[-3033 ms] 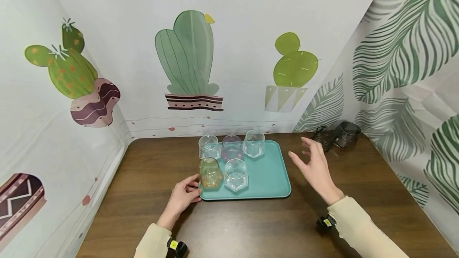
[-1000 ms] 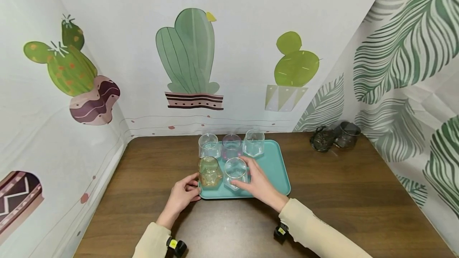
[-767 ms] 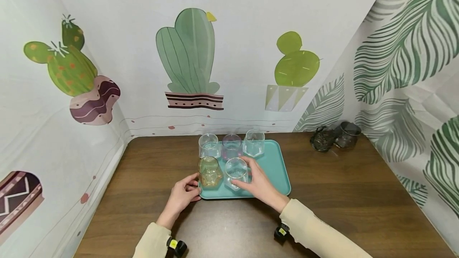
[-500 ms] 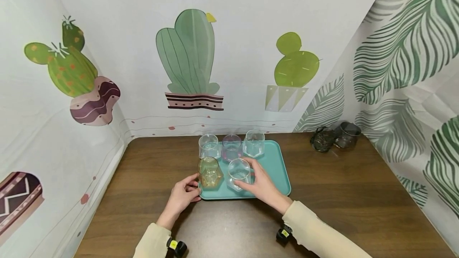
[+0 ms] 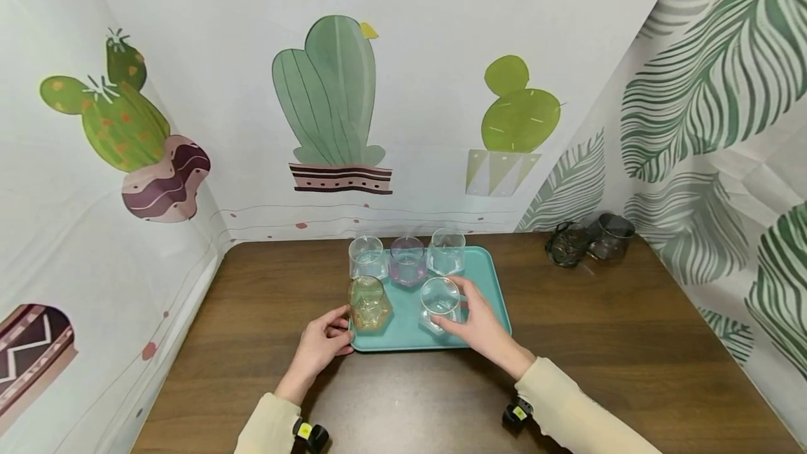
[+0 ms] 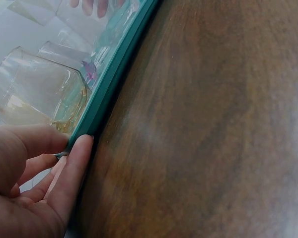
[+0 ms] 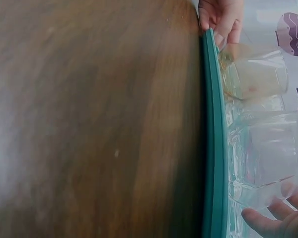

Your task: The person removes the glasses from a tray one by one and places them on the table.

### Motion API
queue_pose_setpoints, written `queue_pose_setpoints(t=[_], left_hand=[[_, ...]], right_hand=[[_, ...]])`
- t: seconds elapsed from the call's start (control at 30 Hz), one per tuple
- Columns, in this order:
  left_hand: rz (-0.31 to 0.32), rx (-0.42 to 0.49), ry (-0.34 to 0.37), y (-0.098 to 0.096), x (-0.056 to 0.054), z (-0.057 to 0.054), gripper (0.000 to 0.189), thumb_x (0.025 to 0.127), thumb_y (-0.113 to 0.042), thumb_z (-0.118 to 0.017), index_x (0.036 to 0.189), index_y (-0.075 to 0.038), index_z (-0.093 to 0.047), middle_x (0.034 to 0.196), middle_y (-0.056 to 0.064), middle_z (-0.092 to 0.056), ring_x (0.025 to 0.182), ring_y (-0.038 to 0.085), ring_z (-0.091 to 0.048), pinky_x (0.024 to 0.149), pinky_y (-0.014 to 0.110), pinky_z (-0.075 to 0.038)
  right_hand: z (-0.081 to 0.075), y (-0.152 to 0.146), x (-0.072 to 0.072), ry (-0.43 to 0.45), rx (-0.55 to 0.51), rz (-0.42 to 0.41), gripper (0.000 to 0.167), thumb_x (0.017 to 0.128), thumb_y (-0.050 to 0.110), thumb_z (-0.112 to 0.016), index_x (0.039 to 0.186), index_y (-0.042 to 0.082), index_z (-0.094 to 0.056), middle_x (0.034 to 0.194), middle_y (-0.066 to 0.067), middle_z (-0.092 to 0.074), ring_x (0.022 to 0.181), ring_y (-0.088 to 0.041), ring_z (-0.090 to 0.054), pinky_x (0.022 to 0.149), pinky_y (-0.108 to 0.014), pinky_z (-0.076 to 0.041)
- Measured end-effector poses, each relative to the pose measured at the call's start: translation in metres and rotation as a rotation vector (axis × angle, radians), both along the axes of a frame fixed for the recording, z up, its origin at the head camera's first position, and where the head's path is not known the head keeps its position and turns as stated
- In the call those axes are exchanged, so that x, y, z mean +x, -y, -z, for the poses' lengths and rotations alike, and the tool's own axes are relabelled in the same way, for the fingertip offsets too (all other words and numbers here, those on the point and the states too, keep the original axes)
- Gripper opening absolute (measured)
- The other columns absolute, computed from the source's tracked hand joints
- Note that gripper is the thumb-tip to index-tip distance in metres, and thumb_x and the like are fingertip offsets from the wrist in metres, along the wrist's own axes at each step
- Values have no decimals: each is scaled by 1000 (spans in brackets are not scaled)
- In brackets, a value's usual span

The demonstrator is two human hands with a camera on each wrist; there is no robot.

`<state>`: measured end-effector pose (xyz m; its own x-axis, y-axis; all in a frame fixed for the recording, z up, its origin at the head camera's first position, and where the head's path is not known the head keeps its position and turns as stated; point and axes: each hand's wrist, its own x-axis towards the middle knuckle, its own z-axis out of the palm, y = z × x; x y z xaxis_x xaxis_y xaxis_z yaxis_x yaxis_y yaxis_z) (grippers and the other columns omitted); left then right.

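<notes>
My right hand (image 5: 484,328) grips a clear drinking glass (image 5: 436,303) from its right side, thumb at the front and fingers behind. The glass stands upright at the front of a teal tray (image 5: 488,289). At the tray's front-left corner, my left hand (image 5: 320,343) pinches the rim; the left wrist view shows the thumb and fingers (image 6: 72,173) on its edge. Right beside that hand is an amber glass (image 5: 368,307). Along the tray's back stand a clear glass (image 5: 368,258), a purple-tinted glass (image 5: 408,265) and another clear glass (image 5: 447,252).
The tray lies on a dark wooden table (image 5: 403,398). Towards the back right corner are a dark textured glass (image 5: 567,245) lying on its side and a dark smoky glass (image 5: 610,237). A cloth printed with cacti (image 5: 340,97) hangs behind.
My right hand came in from the right, took hold of the front clear glass and has moved it rightward, away from the amber glass. My left hand has stayed at the tray corner.
</notes>
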<state>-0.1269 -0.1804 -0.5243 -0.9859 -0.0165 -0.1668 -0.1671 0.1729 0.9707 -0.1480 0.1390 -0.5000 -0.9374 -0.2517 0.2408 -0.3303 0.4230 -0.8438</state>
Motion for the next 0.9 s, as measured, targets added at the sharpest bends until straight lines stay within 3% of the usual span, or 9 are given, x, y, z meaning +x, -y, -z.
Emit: queue_pose_setpoints(t=[0.53,0.9], left_hand=[[3,-17,3,1,0,2,56,87,16,-69,141,10,-57,103,17,-61,81,22,-65,63,34,-66],[6,-22,5,0,0,-1,56,88,15,-68,142,9,-57,104,18,-60,81,21,-64,63,33,-66]], right_hand=[[-8,-43,-6,-14,72,116,76,86,23,-87,147,3,-46,137,-23,-57,125,-37,-57,100,-56,-57],[-9,-75,-19,-34,55,190,71,90,17,-84,147,2,-44,135,-23,-57,121,-39,-60,100,-57,-57]])
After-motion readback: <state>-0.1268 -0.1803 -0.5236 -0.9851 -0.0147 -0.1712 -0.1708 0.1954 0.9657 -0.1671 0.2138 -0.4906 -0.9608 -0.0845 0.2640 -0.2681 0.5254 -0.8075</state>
